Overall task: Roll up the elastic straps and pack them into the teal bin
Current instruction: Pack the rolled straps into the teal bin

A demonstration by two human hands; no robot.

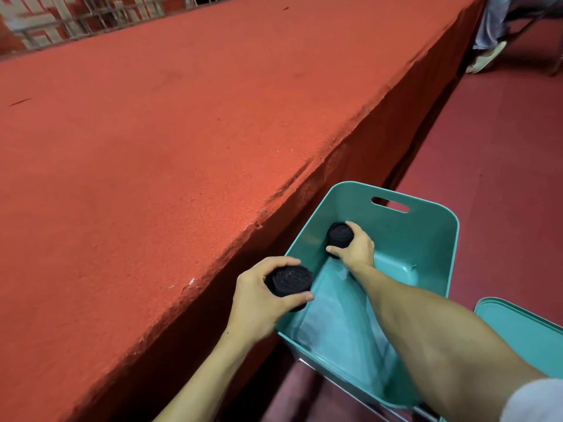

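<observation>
Right hand (355, 249) is down inside the teal bin (426, 236), fingers wrapped round a rolled strap (339, 234) near the far-left corner. Left hand (259, 296) grips a second roll (288, 281) right over the bin's left rim. Risks: a sloppy release lets the elastic unwind. If I drop the left one early, it falls between bin and red table (152, 147).

Second bin (524, 333) cut by right edge; bystander's leg (495, 22) cut by top edge; right grip (356, 248) covers far side of its black roll (339, 234); forearm (432, 339) hides near wall of teal bin (411, 236).
</observation>
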